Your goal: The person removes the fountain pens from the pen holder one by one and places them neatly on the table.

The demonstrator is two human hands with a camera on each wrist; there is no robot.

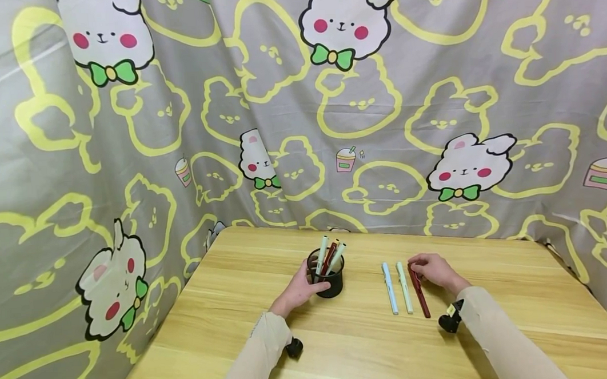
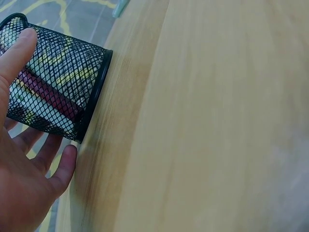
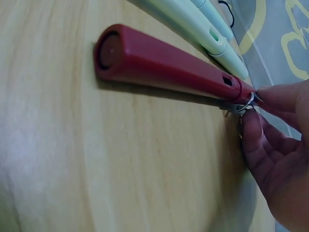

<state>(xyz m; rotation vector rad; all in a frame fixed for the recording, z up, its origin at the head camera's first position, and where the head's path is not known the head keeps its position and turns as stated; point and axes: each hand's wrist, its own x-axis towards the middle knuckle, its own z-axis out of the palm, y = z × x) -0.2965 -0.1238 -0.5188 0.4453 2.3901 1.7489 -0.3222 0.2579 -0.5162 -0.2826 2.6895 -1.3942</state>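
My left hand (image 1: 297, 291) grips a black mesh pen holder (image 1: 332, 288), thumb on one side and fingers round the other. Pale green pens (image 1: 321, 256) and a dark red pen (image 1: 330, 257) stand tilted inside it. To the right, my right hand (image 1: 438, 269) pinches the far, clip end of another dark red pen (image 3: 164, 65) between thumb and fingers; this pen lies along the table. Beside it, roughly parallel, are a pale green pen (image 1: 404, 288) and a light blue pen (image 1: 390, 289). In the left wrist view, dark red shows through the mesh (image 2: 58, 99).
The light wooden table (image 1: 363, 346) reaches back to a grey curtain (image 1: 288, 98) printed with cartoon animals, which also hangs along the left side. Small black cameras (image 1: 294, 348) are strapped to both wrists.
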